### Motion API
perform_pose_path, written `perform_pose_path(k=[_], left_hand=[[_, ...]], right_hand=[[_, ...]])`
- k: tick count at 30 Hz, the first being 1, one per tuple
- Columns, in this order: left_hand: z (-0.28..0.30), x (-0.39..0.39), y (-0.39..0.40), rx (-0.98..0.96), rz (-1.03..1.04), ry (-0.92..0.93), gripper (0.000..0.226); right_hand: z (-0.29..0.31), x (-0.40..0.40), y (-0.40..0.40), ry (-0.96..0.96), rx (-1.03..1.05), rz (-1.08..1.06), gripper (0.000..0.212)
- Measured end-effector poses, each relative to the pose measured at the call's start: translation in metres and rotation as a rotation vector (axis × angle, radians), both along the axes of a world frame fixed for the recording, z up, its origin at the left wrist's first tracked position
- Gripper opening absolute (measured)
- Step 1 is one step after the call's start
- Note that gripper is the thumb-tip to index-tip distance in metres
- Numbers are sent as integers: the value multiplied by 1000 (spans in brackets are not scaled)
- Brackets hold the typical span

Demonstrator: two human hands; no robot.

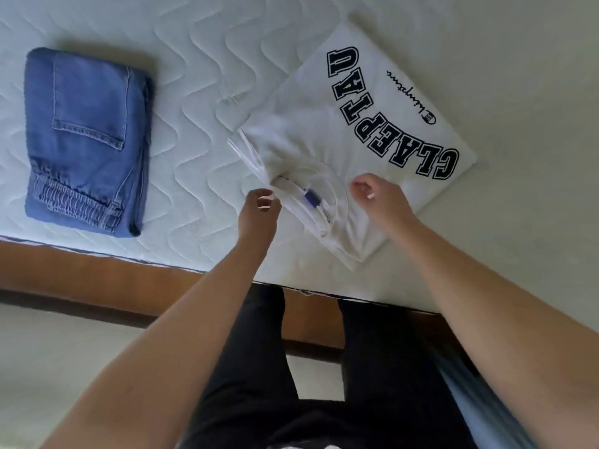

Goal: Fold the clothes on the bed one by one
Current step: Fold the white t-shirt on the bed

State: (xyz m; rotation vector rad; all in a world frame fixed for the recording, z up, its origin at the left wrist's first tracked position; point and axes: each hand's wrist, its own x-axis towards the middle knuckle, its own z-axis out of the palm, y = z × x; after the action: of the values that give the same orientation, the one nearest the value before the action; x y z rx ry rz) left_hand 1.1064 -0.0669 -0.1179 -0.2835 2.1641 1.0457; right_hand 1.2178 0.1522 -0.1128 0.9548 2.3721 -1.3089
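White T-shirt (pixel 366 124) spread flat for folding; left hand (pixel 261 202) pinched its collar edge, right hand (pixel 377 194) loosely curled just beside, holding nothing. Folded jeans (pixel 87 137) set well left, done.

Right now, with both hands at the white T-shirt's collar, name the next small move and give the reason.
Probably pull the bunched edge at the left hand outward to flatten the white T-shirt. Its collar side is wrinkled and gathered, while the printed half lies flat. The right hand sits curled at the collar and could hold it. The jeans already lie folded on the mattress.
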Motion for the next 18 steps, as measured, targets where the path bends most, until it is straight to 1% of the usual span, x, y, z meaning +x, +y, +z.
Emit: perform_pose_path(k=[7, 14, 18], left_hand=[[12, 70, 18, -10, 354, -70, 15], [2, 119, 40, 1, 501, -148, 21], [-7, 147, 58, 16, 625, -250, 29]], right_hand=[[-6, -41, 31, 92, 40, 375, 26], [-17, -86, 25, 132, 92, 642, 32], [-21, -110, 5, 119, 122, 788, 38]])
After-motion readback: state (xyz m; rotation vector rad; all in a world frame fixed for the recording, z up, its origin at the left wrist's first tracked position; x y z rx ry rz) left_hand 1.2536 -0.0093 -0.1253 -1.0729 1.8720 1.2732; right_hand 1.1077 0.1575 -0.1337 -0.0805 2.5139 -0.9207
